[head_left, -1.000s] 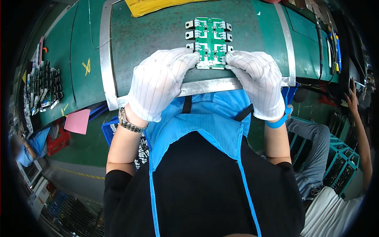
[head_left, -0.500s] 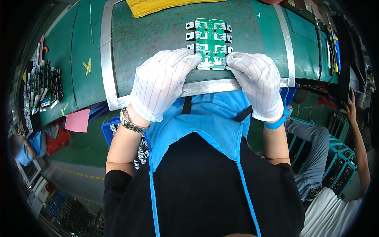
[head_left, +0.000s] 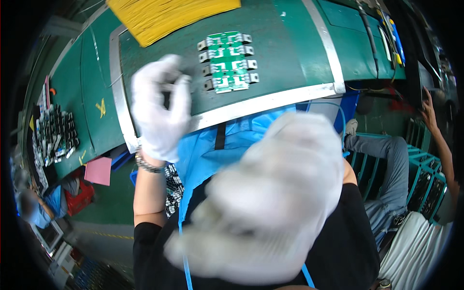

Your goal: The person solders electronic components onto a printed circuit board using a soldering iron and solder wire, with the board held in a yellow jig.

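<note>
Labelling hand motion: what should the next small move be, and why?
Probably bring the left hand rightward to steady the circuit board: the board lies on the green work surface with neither hand touching it, the left hand is just beside it, and the blurred right hand is farther off.

A green rectangular circuit board [head_left: 227, 64] with pale patches lies flat, slightly skewed, on the green-topped desk [head_left: 285, 55], four holed metal tabs [head_left: 252, 64] jutting from each long side
</note>
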### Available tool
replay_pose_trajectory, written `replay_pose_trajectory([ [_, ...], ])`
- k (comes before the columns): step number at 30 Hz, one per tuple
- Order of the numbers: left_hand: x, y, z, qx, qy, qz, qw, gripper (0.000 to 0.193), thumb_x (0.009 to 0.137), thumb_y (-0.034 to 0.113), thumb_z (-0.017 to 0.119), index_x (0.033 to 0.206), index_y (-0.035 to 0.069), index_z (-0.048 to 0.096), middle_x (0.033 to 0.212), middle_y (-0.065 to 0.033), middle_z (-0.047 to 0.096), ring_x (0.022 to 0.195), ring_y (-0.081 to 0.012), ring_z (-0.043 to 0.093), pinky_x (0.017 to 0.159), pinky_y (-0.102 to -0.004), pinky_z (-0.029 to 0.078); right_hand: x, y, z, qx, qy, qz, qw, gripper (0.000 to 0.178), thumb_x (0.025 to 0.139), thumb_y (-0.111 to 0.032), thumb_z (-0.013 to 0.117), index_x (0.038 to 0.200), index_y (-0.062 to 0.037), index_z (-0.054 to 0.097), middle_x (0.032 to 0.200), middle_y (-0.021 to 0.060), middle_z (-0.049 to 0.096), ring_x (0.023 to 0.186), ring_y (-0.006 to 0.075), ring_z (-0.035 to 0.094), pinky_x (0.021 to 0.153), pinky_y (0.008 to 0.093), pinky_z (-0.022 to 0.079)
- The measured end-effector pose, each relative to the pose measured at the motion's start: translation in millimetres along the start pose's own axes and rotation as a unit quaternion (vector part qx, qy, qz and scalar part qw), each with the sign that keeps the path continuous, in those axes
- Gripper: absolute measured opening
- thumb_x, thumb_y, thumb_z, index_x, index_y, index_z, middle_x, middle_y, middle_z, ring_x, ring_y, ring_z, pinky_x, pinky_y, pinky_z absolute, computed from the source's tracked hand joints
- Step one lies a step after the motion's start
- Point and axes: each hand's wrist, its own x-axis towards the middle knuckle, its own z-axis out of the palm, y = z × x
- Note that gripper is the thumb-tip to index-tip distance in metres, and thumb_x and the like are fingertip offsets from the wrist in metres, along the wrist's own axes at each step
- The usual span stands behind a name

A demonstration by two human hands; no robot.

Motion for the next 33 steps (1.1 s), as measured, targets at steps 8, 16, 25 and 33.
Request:
replay_pose_trajectory([
  [8, 105, -65, -34, 0.129, 0.081, -0.144, 0.978, 0.074, 0.088, 0.034, 0.072, 0.139, -0.01, 0.042, 0.123, -0.0223, 0.062, 0.114, -0.0242, 0.063, 0.095, -0.0348, 0.05, 20, -9, -31, 0.076, -0.154, -0.052, 0.984, 0.025, 0.041, -0.023, 0.073, 0.064, -0.0158, 0.064, 0.058, -0.004, 0.047, 0.047, 0.0174, 0.045, 0.048, 0.0327, 0.032],
  [16, 123, -75, -30, -0.237, 0.03, -0.206, 0.949, 0.027, 0.089, 0.017, 0.07, 0.108, -0.001, 0.065, 0.101, -0.0096, 0.071, 0.087, -0.0166, 0.067, 0.078, -0.031, 0.054, 21, 70, 0, 0.061, -0.116, -0.332, 0.934, 0.045, 0.061, -0.014, 0.076, 0.105, -0.0205, 0.074, 0.079, 0.0002, 0.058, 0.059, 0.0195, 0.057, 0.052, 0.0353, 0.044],
  [25, 51, 36, -71, 0.143, 0.147, 0.26, 0.944, 0.027, 0.075, 0.004, 0.072, 0.101, 0.005, 0.066, 0.093, -0.0112, 0.07, 0.073, -0.0271, 0.068, 0.066, -0.033, 0.055, 17, 125, -1, 0.25, -0.072, 0.162, 0.952, 0.038, 0.102, -0.017, 0.048, 0.136, 0.0011, 0.048, 0.102, 0.0087, 0.064, 0.074, 0.008, 0.058, 0.065, 0.0222, 0.047],
  [33, 8, 75, -28, 0.146, -0.067, 0.29, 0.943, 0.036, 0.073, 0.006, 0.067, 0.109, 0.006, 0.067, 0.102, -0.0103, 0.071, 0.09, -0.0259, 0.069, 0.081, -0.035, 0.056, 80, 159, 11, 0.062, -0.213, -0.195, 0.955, 0.041, 0.092, -0.002, 0.052, 0.133, -0.0055, 0.055, 0.122, 0.0188, 0.061, 0.106, 0.0395, 0.059, 0.096, 0.0409, 0.047],
])
